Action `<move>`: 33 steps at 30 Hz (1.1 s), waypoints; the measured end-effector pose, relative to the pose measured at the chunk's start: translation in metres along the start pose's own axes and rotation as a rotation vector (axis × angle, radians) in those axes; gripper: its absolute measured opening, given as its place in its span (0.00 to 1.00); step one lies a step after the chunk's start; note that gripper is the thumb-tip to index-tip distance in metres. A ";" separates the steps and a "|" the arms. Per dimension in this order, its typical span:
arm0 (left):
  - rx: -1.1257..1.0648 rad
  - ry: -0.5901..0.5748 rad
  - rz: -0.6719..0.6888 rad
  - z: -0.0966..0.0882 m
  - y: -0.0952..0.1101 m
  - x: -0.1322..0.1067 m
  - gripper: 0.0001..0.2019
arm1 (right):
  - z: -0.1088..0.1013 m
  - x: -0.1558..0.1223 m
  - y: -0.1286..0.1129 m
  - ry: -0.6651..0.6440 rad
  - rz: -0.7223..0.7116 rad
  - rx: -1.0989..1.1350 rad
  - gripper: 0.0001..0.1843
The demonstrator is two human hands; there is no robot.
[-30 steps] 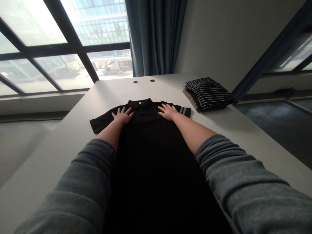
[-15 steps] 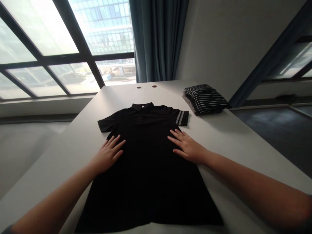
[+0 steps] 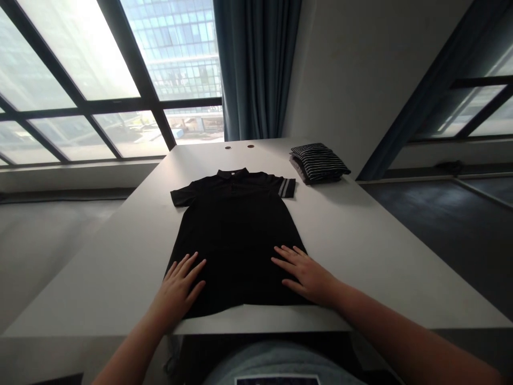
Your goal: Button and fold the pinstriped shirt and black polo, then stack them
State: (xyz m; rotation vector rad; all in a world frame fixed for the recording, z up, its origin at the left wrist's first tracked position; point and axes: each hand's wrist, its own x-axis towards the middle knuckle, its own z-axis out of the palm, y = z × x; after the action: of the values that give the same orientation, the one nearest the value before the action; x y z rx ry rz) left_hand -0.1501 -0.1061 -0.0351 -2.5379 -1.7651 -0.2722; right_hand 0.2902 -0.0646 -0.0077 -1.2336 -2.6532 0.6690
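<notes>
A black short-sleeved polo shirt (image 3: 238, 230) lies spread flat on the white table, its collar at the far end and its hem towards me. Two grey stripes cross the sleeve on the right. My left hand (image 3: 180, 286) rests on the lower left side of the shirt, fingers spread. On the lower right side lies my right hand (image 3: 304, 275), palm down with its fingers apart. Neither hand grips the fabric.
A folded stack of clothes (image 3: 318, 162), black with white stripes on top and grey below, sits at the table's back right. The white table (image 3: 360, 240) has two round holes at its far edge. Beyond stand a blue curtain (image 3: 256, 69) and large windows.
Both hands have slid down the shirt towards its hem. The view has pulled back, so the table's near edge and my clothing now show.
</notes>
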 end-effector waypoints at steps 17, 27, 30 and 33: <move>0.104 0.054 0.032 0.001 -0.047 -0.097 0.33 | 0.024 -0.075 0.015 0.365 -0.212 -0.046 0.17; -0.008 0.067 -0.052 -0.009 -0.032 -0.106 0.23 | 0.010 -0.096 -0.006 0.290 -0.137 -0.006 0.08; -0.091 0.061 -0.100 -0.020 -0.027 -0.096 0.19 | 0.004 -0.097 -0.002 0.246 -0.108 0.054 0.11; -0.157 0.053 -0.145 -0.025 -0.033 -0.069 0.20 | -0.002 -0.082 0.018 0.333 -0.025 0.094 0.16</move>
State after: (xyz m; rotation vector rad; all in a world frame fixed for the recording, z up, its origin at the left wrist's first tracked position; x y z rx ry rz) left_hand -0.2072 -0.1618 -0.0241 -2.4798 -1.9844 -0.4977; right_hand 0.3572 -0.1159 -0.0094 -1.1690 -2.3340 0.5248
